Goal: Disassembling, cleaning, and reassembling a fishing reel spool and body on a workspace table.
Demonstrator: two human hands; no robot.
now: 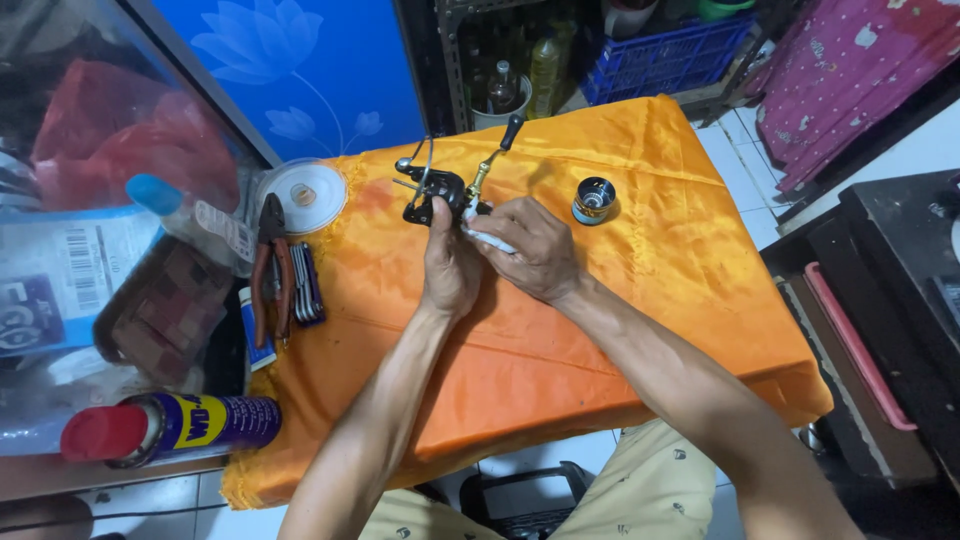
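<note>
Over an orange cloth [620, 300], the left hand [448, 268] grips a black fishing reel body [438, 192] while the right hand [530, 248] presses a white rag [490, 238] against it. A metal spool [593, 199] stands just to the right. Red-handled pliers [270, 262], a clear round lid [302, 192] and a spray can [165, 428] lie to the left.

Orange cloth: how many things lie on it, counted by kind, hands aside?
Fishing reel, held by the left hand and right hand: 1
Spool: 1
Clear round lid: 1
Pliers: 1
Hex key set: 1
Total: 5
</note>
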